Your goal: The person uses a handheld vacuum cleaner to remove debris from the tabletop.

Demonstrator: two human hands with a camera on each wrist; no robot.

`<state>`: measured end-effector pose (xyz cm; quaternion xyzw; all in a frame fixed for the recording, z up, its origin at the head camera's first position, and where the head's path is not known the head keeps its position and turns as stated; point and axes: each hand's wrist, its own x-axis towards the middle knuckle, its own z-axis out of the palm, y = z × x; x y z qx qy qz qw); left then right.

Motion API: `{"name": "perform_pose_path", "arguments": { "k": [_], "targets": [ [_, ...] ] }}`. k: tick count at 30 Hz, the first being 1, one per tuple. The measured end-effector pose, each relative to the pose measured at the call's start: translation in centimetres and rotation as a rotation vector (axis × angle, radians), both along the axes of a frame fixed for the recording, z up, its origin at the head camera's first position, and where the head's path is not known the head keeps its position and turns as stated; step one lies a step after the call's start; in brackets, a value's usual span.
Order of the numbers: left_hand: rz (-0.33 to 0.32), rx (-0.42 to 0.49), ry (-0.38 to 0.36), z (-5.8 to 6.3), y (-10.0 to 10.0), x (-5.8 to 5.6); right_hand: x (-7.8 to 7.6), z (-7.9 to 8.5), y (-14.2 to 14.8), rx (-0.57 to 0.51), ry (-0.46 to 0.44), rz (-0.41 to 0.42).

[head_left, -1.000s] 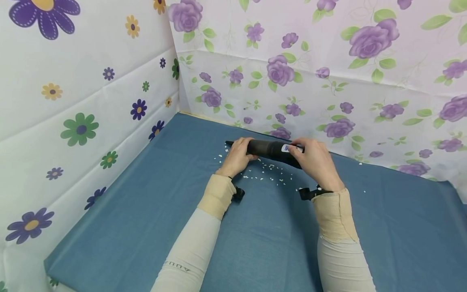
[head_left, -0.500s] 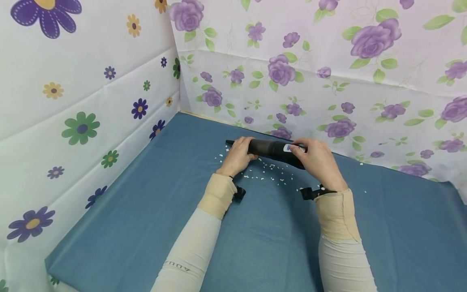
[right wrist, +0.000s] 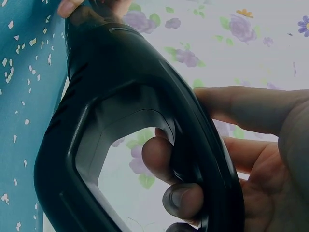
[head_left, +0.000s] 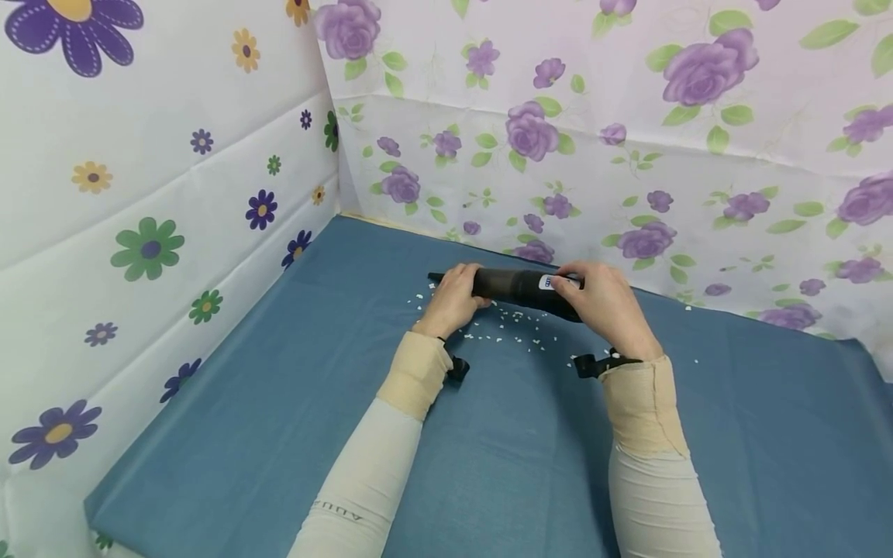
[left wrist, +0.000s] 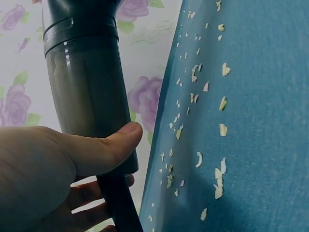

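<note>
A black handheld vacuum cleaner (head_left: pixel 512 287) is held over the far part of the blue cloth, its narrow nozzle (head_left: pixel 436 277) pointing left. My left hand (head_left: pixel 452 301) grips its front end; in the left wrist view the thumb lies across the smoky clear dust cup (left wrist: pixel 89 92), with fingers behind the nozzle. My right hand (head_left: pixel 608 304) holds the rear handle (right wrist: pixel 212 150). Its fingers curl through the loop and the thumb lies along the handle's outer side. Small pale scraps (left wrist: pixel 223 129) are scattered on the cloth below and in front of the vacuum.
The blue cloth (head_left: pixel 474 465) covers the table. White sheets with purple roses (head_left: pixel 532 132) rise along its back edge, and a daisy-printed sheet (head_left: pixel 148 248) runs along the left. A few stray scraps lie right of the right hand.
</note>
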<state>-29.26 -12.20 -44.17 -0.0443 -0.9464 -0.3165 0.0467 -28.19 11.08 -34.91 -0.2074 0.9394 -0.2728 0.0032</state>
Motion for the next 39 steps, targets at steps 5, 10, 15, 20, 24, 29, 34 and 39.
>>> {"name": "perform_pose_path", "arguments": {
  "k": [5,10,15,20,24,29,34,39],
  "targets": [
    [-0.02,0.006,0.003,0.3,0.7,-0.2,0.1,0.2,0.8,0.01,-0.004,-0.01],
    [-0.033,-0.007,-0.001,0.5,1.5,-0.4,0.0,0.3,1.9,0.004,-0.014,-0.016],
    [-0.037,-0.053,-0.007,0.8,2.2,-0.3,-0.2,0.1,2.8,0.008,-0.041,-0.009],
    [-0.039,-0.067,-0.017,1.0,2.6,0.0,-0.3,0.1,3.4,0.008,-0.042,0.008],
    [-0.037,-0.07,-0.029,1.0,2.7,0.2,-0.3,0.0,3.5,0.014,-0.046,0.015],
    [-0.029,-0.066,-0.038,0.9,2.6,0.4,-0.4,-0.1,3.4,0.005,-0.061,0.007],
    [-0.006,-0.046,-0.041,0.9,2.3,0.6,-0.6,-0.1,2.9,-0.008,-0.066,0.023],
    [0.007,-0.038,-0.047,0.9,1.5,0.8,-0.9,-0.2,2.0,-0.006,-0.048,0.037]
  ]
}}
